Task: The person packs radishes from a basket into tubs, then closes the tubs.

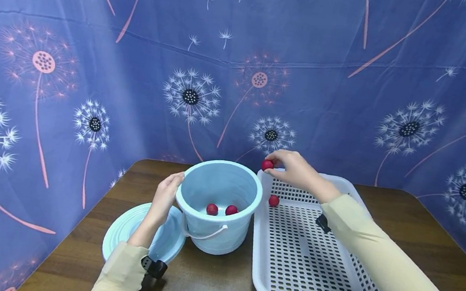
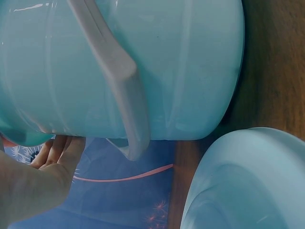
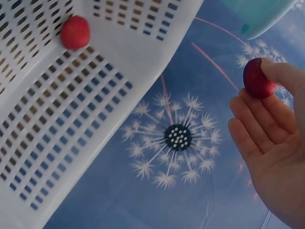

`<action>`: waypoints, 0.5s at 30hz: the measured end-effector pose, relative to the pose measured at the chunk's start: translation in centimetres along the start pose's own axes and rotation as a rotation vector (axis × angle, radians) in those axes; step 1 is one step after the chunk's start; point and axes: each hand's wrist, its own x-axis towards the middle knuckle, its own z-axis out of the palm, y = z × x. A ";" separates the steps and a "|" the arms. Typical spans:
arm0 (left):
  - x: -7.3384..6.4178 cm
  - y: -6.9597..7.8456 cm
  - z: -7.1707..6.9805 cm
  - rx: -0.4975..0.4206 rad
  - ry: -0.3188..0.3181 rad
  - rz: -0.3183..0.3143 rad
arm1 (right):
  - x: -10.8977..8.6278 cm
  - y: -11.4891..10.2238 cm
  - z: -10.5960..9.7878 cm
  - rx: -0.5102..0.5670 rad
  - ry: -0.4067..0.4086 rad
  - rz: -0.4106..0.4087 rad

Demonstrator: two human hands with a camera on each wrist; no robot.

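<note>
My right hand [image 1: 293, 168] pinches a small round red plum-like fruit [image 1: 267, 165] between thumb and fingertips, above the far left corner of the white basket [image 1: 259, 270]. In the right wrist view the fruit [image 3: 259, 78] shows dark red and smooth. Another red fruit [image 1: 273, 200] lies in the basket near its left wall. Left of the basket stands a light blue bucket [image 1: 222, 236] with two red fruits [image 1: 212, 209] at its bottom. My left hand [image 1: 165, 195] grips the bucket's rim on the left side; in the left wrist view its fingers [image 2: 59, 150] press the outer wall.
A light blue lid [image 1: 122, 229] lies on the wooden table [image 1: 207, 288], left of the bucket and partly under my left forearm. The bucket's white handle [image 1: 206, 235] hangs down its front. Behind the table hangs a blue dandelion-print cloth [image 1: 329, 104].
</note>
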 end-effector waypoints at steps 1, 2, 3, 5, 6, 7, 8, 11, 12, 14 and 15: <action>0.0 0.0 0.0 0.003 -0.001 0.004 | 0.2 -0.1 0.1 0.004 0.005 -0.003; 0.0 -0.1 0.0 0.003 0.001 0.004 | 0.3 -0.3 0.2 0.009 0.009 -0.006; 0.0 -0.1 0.0 0.003 0.003 0.005 | 0.5 -0.4 0.3 0.012 0.013 -0.006; 0.0 -0.1 0.0 0.007 0.006 0.006 | 0.8 -0.8 0.5 0.018 0.020 -0.014; 0.0 -0.1 0.1 0.008 0.008 0.006 | 0.9 -1.0 0.6 0.020 0.025 -0.020; 0.0 -0.2 0.1 0.011 0.009 0.009 | 1.1 -1.2 0.7 0.027 0.029 -0.024; -0.1 -0.1 0.1 0.010 0.011 0.008 | 1.2 -1.4 0.9 0.032 0.034 -0.030; -0.1 -0.1 0.2 0.012 0.017 0.008 | 1.6 -1.9 1.2 0.049 0.049 -0.047; -0.1 -0.1 0.2 0.013 0.018 0.009 | 1.7 -2.1 1.3 0.053 0.052 -0.057; -0.2 0.0 0.2 0.011 0.023 0.006 | 2.0 -2.5 1.5 0.063 0.056 -0.071; -0.2 0.0 0.3 0.010 0.026 0.003 | 2.1 -2.6 1.6 0.067 0.058 -0.076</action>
